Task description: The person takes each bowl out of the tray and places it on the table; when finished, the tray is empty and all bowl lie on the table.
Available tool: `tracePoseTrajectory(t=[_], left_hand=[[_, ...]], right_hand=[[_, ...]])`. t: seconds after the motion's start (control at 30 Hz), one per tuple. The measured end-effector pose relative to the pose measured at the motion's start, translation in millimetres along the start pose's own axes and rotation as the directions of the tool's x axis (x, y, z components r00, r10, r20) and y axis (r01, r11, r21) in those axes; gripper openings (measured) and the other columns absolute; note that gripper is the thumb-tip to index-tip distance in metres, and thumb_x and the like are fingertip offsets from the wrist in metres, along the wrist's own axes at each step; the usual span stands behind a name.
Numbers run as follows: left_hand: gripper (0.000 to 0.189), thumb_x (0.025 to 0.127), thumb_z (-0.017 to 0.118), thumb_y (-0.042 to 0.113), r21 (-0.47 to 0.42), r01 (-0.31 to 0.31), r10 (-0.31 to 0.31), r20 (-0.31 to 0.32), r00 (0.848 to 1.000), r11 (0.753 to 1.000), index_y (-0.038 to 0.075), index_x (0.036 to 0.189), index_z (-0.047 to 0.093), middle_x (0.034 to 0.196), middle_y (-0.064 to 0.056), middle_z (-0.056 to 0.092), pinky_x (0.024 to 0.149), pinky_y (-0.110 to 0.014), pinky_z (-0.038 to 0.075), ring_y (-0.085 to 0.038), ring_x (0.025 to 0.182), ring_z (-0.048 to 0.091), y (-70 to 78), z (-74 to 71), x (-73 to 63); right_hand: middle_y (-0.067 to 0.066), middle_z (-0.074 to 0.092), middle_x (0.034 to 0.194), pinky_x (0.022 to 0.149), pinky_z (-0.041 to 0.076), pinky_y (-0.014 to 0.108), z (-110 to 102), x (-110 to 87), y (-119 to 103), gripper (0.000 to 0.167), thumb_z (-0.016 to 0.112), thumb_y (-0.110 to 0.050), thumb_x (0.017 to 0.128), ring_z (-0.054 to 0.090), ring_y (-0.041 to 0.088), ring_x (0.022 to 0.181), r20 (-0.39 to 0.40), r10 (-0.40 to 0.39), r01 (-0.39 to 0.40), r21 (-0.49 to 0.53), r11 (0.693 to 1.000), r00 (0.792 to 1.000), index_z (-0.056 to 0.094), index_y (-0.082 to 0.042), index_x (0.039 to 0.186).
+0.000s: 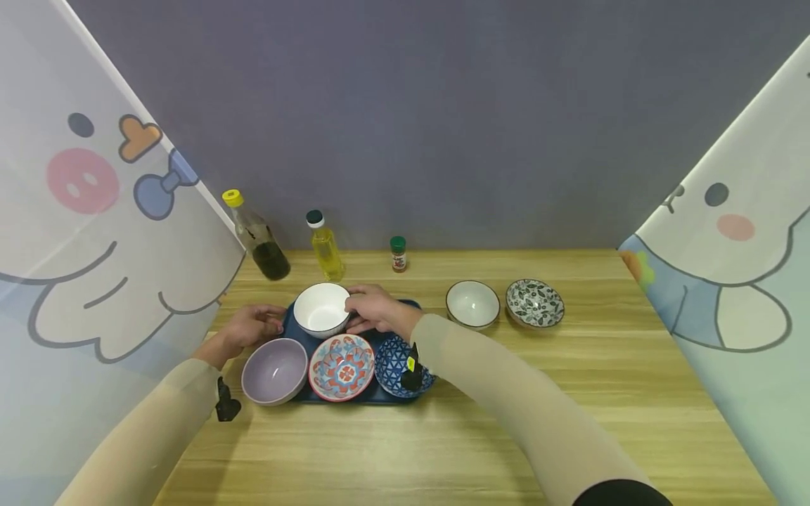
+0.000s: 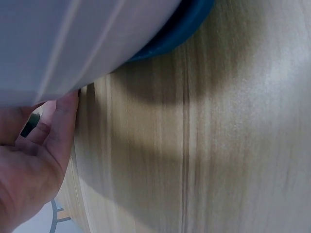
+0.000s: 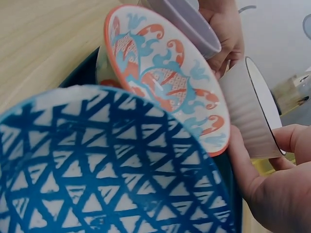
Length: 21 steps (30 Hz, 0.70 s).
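Note:
My right hand [image 1: 373,309] grips the right side of a white bowl [image 1: 319,307] with a dark rim, thumb at the rim and fingers below outside. This bowl is at the back left of a blue tray [image 1: 399,401]. My left hand [image 1: 254,326] is at the tray's back left corner, fingers bent, close to the white bowl; I cannot tell whether it grips the tray edge. In the left wrist view a purple bowl [image 2: 87,39] hides its fingertips. Along the tray's front are the purple bowl, a red-and-blue floral bowl [image 1: 342,367] and a blue triangle-patterned bowl [image 1: 387,362].
Behind the tray stand a dark sauce bottle [image 1: 268,256] with a yellow cap, an oil bottle [image 1: 327,253] and a green-capped spice jar [image 1: 399,256]. Right of it sit a plain pale bowl [image 1: 472,305] and a black-and-white leaf-patterned bowl [image 1: 534,303]. A grey partition backs the table.

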<state>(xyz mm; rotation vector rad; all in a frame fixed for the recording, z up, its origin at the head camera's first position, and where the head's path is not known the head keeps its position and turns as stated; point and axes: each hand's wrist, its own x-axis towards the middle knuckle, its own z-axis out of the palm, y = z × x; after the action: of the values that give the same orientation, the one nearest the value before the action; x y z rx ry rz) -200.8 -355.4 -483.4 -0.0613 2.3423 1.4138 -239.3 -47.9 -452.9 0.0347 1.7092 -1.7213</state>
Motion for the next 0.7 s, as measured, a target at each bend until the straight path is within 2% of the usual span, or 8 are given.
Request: tracePoseTrajectory(t=[0.17,0.37,0.7], left_hand=[[0.055,0.096,0.065,-0.003,-0.001,-0.007,0.007,-0.005,1.000,1.000,-0.015,0.145,0.043,0.101,-0.011,0.071,0.072,-0.027,0.059,-0.012,0.086,0.069,1.1,-0.9,1.3],[0.055,0.095,0.064,-0.004,-0.003,-0.018,0.018,0.005,1.000,1.000,-0.017,0.144,0.043,0.096,-0.007,0.071,0.071,-0.026,0.058,-0.011,0.083,0.069,0.1,-1.0,2.2],[0.053,0.095,0.065,-0.002,0.031,-0.002,0.002,-0.008,1.000,1.000,-0.014,0.143,0.046,0.100,-0.011,0.071,0.072,-0.030,0.059,-0.013,0.085,0.069,-3.2,0.0,1.8]], right_hand=[[0.020,0.062,0.117,0.085,0.060,0.049,-4.9,-5.9,-9.6,0.065,0.059,-0.003,0.092,0.070,0.035,0.081,0.017,-0.021,0.021,0.002,1.000,1.000,0.046,-0.013,0.155],[0.022,0.063,0.127,0.087,0.059,0.051,-17.5,-18.0,-22.1,0.064,0.059,-0.007,0.093,0.074,0.037,0.089,0.018,-0.042,0.042,-0.040,0.998,0.999,0.045,-0.015,0.155],[0.023,0.061,0.133,0.086,0.060,0.048,-45.1,-38.8,-37.1,0.065,0.059,-0.009,0.095,0.074,0.037,0.095,0.031,-0.069,0.070,-0.043,0.997,0.997,0.042,-0.015,0.157]])
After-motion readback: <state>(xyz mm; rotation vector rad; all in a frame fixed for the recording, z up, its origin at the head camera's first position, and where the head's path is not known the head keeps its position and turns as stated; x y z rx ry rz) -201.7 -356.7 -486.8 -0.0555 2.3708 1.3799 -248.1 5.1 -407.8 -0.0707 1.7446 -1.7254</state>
